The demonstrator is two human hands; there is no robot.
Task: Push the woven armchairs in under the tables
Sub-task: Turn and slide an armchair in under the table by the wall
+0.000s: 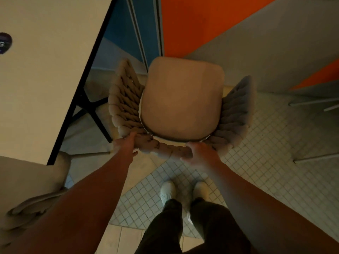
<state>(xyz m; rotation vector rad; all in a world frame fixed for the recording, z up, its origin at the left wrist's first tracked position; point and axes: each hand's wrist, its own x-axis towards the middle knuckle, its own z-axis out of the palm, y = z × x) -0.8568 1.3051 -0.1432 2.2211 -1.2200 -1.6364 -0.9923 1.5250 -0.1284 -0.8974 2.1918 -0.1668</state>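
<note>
A beige woven armchair (181,99) with a smooth seat cushion stands in front of me, seen from above, its seat facing away. My left hand (126,145) grips the left end of its braided backrest rim. My right hand (200,154) grips the rim right of the middle. A pale table (45,74) with a dark edge lies to the left, and the chair stands beside its corner, not under it. A second pale table (275,43) reaches in from the upper right, beyond the chair.
Another woven chair (33,189) sits at the lower left, partly under the left table. Dark table legs (91,107) cross under that table. Thin metal legs (315,103) show at the right. My feet (183,191) stand on small white tiles. An orange and blue wall (192,24) is behind.
</note>
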